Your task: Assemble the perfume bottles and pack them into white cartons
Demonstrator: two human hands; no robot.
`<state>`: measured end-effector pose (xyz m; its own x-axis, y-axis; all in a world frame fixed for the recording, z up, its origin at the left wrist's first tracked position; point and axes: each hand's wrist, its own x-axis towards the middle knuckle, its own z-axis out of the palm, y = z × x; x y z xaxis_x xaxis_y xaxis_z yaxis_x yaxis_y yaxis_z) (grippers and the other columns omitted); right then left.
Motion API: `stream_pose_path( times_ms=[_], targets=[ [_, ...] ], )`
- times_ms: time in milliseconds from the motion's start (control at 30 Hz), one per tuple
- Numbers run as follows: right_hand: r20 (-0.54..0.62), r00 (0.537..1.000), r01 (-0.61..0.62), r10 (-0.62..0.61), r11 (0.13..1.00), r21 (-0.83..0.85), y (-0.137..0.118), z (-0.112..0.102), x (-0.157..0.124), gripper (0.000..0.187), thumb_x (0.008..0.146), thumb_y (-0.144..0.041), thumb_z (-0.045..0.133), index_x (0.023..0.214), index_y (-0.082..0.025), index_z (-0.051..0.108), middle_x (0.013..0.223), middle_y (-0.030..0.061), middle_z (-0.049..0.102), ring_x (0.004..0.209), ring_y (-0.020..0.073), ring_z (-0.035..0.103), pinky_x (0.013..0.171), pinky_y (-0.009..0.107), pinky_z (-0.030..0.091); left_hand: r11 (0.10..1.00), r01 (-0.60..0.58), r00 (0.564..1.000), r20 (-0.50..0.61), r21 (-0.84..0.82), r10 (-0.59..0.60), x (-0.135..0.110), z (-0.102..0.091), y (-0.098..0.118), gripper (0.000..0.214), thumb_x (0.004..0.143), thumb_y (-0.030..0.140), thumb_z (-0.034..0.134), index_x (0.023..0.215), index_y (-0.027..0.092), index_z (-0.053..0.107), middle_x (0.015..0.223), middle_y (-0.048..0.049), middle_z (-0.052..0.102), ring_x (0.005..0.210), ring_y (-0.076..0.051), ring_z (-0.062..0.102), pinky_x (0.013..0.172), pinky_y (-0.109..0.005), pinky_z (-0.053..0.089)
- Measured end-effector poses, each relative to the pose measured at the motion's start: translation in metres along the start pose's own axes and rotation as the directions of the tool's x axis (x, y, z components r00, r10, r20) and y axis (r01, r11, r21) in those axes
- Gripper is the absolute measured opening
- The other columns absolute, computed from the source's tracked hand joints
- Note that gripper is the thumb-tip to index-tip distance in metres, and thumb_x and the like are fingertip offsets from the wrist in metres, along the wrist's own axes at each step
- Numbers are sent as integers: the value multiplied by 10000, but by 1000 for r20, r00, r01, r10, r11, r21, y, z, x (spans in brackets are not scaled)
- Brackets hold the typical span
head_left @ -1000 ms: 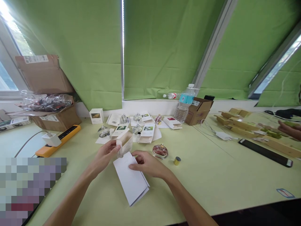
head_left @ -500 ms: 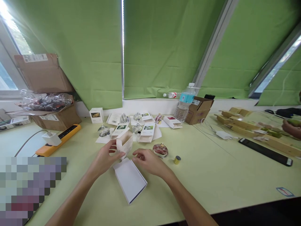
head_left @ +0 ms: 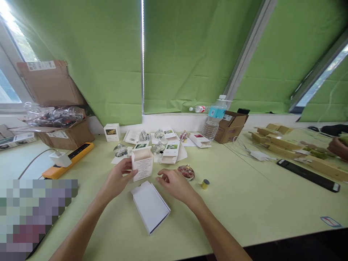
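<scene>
My left hand [head_left: 119, 178] grips a small white carton [head_left: 142, 165] by its left side and holds it upright with its top flap open. My right hand [head_left: 174, 183] hovers just right of the carton, fingers loosely apart and holding nothing. Below both hands a white folded card sleeve [head_left: 150, 206] lies flat on the pale green table [head_left: 244, 203]. A round glass bottle with red contents [head_left: 186, 172] and a small gold cap [head_left: 205, 183] sit just right of my right hand.
Several small cartons, leaflets and glass bottles [head_left: 159, 146] lie behind the hands. A water bottle [head_left: 214, 119] and brown box [head_left: 230, 127] stand at the back. An orange power strip [head_left: 67, 160] and cardboard boxes [head_left: 62, 132] are left. Another person's hand [head_left: 338, 148] works at the right.
The right hand let go of the white sleeve, which now lies flat. My left hand has turned the small carton upright, open end up.
</scene>
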<state>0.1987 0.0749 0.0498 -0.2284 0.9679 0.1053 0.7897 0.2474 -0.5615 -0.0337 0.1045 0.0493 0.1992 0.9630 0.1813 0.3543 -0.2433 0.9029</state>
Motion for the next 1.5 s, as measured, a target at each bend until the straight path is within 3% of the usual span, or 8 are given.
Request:
stream_pose_path(
  times_ms=[300, 700, 800, 867, 1000, 1167, 1233, 1500],
  targets=[
    [18, 1000, -5, 5, 1000, 1, 0, -1, 1, 347, 889, -396, 486, 1068, -169, 678, 863, 85, 732, 809, 230, 662, 677, 286, 420, 996, 80, 988, 138, -36, -74, -2, -10, -2, 436, 740, 467, 672, 1077, 197, 607, 1106, -113, 688, 1034, -290, 636, 888, -444, 511],
    [57, 998, -3, 2, 1000, 24, 2, 0, -1, 351, 884, -403, 491, 1090, -182, 669, 865, 78, 729, 811, 229, 655, 645, 280, 396, 998, 61, 986, 155, 11, -62, -1, -15, -4, 460, 764, 467, 634, 1155, 228, 592, 1161, -98, 658, 1081, -277, 602, 908, -422, 491],
    [59, 998, 1, -4, 999, 39, 3, 1, -1, 345, 880, -401, 493, 1075, -180, 672, 825, 71, 720, 766, 214, 639, 605, 268, 372, 991, 103, 986, 121, 82, -113, -3, -21, -6, 531, 717, 494, 676, 1163, 224, 576, 1212, -109, 619, 1033, -264, 613, 825, -372, 511],
    [65, 998, 10, -13, 999, 46, 4, 2, -1, 320, 881, -406, 486, 981, -181, 690, 771, 59, 704, 694, 190, 611, 564, 260, 344, 967, 180, 977, 80, 180, -197, -5, -28, -7, 518, 684, 557, 679, 1055, 203, 614, 1087, -109, 661, 883, -250, 645, 682, -331, 511],
    [107, 994, 19, -24, 999, 49, 5, 4, -2, 391, 894, -438, 448, 676, -168, 628, 650, 33, 635, 569, 138, 512, 505, 251, 282, 918, 302, 899, 243, 259, -364, -14, -40, -6, 531, 724, 695, 528, 638, 177, 607, 594, -47, 636, 530, -179, 589, 503, -277, 428],
    [227, 974, -9, -6, 998, 67, 7, 7, -2, 474, 896, -490, 426, 555, -164, 476, 555, -10, 525, 488, 89, 395, 486, 247, 246, 880, 403, 668, 577, 250, -470, -23, -27, 1, 621, 682, 751, 510, 591, 146, 619, 477, -43, 595, 380, -150, 526, 420, -273, 409],
    [251, 968, 3, -22, 997, 76, 8, 8, -2, 481, 891, -500, 429, 545, -167, 421, 538, -26, 478, 480, 82, 362, 479, 246, 234, 874, 421, 614, 633, 243, -472, -24, -19, 3, 621, 680, 748, 516, 626, 139, 618, 493, -44, 601, 378, -142, 521, 399, -266, 414],
    [309, 948, 30, -74, 989, 147, 12, 9, -2, 485, 902, -513, 414, 576, -161, 488, 578, -7, 563, 502, 93, 444, 490, 230, 289, 898, 403, 641, 645, 178, -415, -22, -14, 7, 497, 716, 673, 559, 746, 178, 532, 628, -29, 639, 451, -138, 561, 405, -250, 447]
  ],
)
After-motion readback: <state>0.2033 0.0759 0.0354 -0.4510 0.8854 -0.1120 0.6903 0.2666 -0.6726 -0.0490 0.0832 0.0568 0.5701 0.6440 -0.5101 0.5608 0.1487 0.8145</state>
